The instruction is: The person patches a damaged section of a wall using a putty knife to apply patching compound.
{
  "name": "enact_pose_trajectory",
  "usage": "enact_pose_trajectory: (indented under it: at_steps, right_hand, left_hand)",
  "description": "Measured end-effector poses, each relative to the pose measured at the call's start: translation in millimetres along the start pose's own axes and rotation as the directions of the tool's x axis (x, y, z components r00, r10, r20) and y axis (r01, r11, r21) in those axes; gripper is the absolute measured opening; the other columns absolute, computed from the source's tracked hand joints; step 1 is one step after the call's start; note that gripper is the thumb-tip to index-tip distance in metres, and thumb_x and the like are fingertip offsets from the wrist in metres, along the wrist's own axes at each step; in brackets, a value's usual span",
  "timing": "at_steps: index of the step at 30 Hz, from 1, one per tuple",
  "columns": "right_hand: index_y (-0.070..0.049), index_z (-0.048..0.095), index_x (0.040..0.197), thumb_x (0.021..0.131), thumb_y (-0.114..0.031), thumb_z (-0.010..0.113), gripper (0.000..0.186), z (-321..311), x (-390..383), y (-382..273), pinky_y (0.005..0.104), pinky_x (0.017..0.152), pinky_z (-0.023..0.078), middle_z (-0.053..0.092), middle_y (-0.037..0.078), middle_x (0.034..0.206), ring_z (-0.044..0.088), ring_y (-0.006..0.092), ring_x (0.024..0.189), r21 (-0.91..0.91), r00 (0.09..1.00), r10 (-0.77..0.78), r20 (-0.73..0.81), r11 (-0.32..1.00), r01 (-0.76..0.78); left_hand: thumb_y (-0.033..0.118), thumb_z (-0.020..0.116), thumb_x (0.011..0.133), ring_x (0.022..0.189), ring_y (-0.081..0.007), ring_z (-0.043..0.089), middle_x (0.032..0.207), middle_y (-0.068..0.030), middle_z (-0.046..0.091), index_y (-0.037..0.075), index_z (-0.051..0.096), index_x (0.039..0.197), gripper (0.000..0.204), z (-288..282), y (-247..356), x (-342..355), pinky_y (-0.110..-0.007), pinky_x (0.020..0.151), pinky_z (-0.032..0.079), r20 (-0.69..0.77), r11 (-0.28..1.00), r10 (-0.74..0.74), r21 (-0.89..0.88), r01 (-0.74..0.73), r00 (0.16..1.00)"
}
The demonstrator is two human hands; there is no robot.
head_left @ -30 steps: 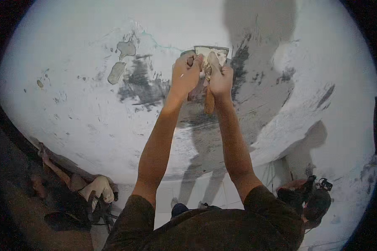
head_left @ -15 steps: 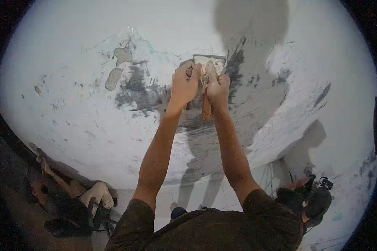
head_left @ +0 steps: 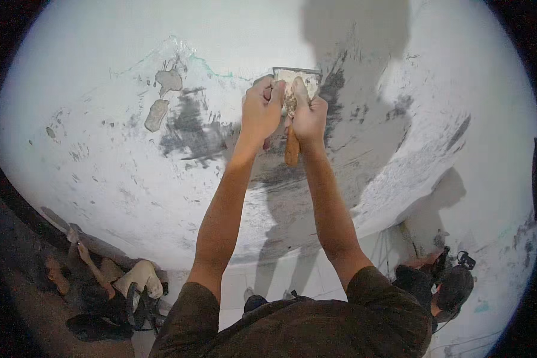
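A white wall, bowed by the lens, spreads out on every side of the left hand and right hand, with dark grey smears and two bare, grey-brown patches to the left of them. A thin greenish line runs along the wall just above and left of the left hand, while a broad shadow falls above and right of the right hand. Well below both, pale floor tiles meet the wall's foot.

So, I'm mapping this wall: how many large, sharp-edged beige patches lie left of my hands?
2: an irregular patch higher up, an oblong patch just below and left. Neither looks covered.
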State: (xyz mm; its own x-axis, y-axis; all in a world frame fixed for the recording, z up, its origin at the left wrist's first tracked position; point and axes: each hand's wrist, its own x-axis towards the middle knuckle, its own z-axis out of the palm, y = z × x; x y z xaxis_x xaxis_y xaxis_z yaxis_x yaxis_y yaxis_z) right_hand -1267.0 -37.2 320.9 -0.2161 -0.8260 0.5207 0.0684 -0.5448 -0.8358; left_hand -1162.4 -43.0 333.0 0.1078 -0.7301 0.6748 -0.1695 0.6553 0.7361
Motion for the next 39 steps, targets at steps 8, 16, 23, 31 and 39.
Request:
enact_pose_trajectory:
  at_steps: [8,16,23,31,39]
  right_hand:
    - [-0.004,0.052,0.06,0.097,-0.031,0.054,0.046,3,1,-3,0.0286,0.036,0.034,0.047,0.0,0.049,0.045,0.0091,0.039,0.093,0.998,-0.053,-0.024,0.994,0.055]
    - [-0.005,0.055,0.065,0.097,-0.03,0.053,0.041,-10,-5,9,0.0273,0.039,0.033,0.046,-0.003,0.05,0.042,0.0067,0.043,0.11,0.999,-0.045,0.004,0.993,0.044]
    - [-0.006,0.054,0.062,0.097,-0.031,0.053,0.044,-4,-1,-5,0.0265,0.039,0.036,0.047,-0.003,0.05,0.044,0.0078,0.042,0.171,0.999,-0.027,-0.018,0.985,0.03]
    - [-0.003,0.058,0.064,0.097,-0.034,0.053,0.045,-9,3,5,0.0263,0.04,0.038,0.052,-0.001,0.053,0.048,0.0074,0.044,0.127,0.997,-0.061,-0.038,0.99,0.065]
    - [-0.006,0.049,0.062,0.097,-0.03,0.054,0.043,-22,11,37,0.0287,0.042,0.024,0.044,-0.004,0.051,0.03,0.0052,0.046,0.048,0.999,-0.018,-0.038,0.999,0.02]
  left_hand:
    - [0.02,0.054,0.094,0.05,-0.0106,0.038,0.053,-0.0038,0.045,0.0,0.052,0.071,0.031,-2,3,2,-0.03,0.048,0.033,0.019,0.991,0.1,0.087,-0.101,0.995]
    - [0.019,0.056,0.093,0.049,-0.009,0.037,0.052,-0.0037,0.044,0.001,0.051,0.069,0.031,7,-3,-13,-0.03,0.047,0.032,0.028,0.998,-0.06,-0.021,0.061,0.998]
    - [0.019,0.057,0.092,0.047,-0.0127,0.038,0.05,-0.007,0.044,0.0,0.052,0.069,0.03,7,-5,2,-0.032,0.047,0.033,0.019,0.998,0.059,0.02,-0.06,0.998]
    - [0.018,0.056,0.092,0.047,-0.0143,0.036,0.05,-0.008,0.043,0.0,0.048,0.066,0.032,13,0,-2,-0.033,0.047,0.032,-0.011,0.983,0.119,0.142,-0.117,0.993]
    - [0.018,0.056,0.092,0.048,-0.0125,0.036,0.05,-0.0064,0.042,-0.001,0.048,0.067,0.033,16,-2,-8,-0.032,0.047,0.033,0.013,0.993,0.073,0.096,-0.074,0.997]
